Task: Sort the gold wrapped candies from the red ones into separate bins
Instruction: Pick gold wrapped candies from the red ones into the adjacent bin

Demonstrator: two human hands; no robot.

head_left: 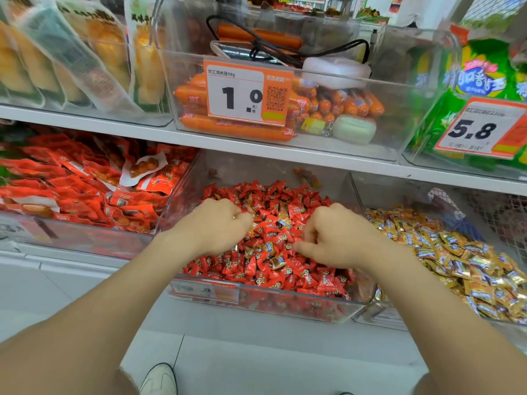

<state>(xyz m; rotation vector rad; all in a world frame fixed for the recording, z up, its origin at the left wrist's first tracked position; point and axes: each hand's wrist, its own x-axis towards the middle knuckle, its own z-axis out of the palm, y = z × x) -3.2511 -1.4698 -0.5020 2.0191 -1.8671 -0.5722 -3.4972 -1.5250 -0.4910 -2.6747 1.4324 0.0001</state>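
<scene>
The middle clear bin (285, 305) is full of red wrapped candies (288, 276), with a few gold wrapped candies (272, 248) mixed in. The clear bin to its right (370, 316) holds a heap of gold candies (456, 260). Both my hands are down in the red pile. My left hand (216, 225) is curled like a fist, and a gold wrapper shows at its fingertips. My right hand (338, 238) has its fingers curled into the candies and its thumb pointing left. What those fingers hold is hidden.
On the left, another bin (85, 238) holds red snack packets. The shelf above (256, 145) carries a bin of orange sausages (236, 128) with a price tag (245, 92), and green packs (473, 89) at the right. The floor and my shoe (159, 379) are below.
</scene>
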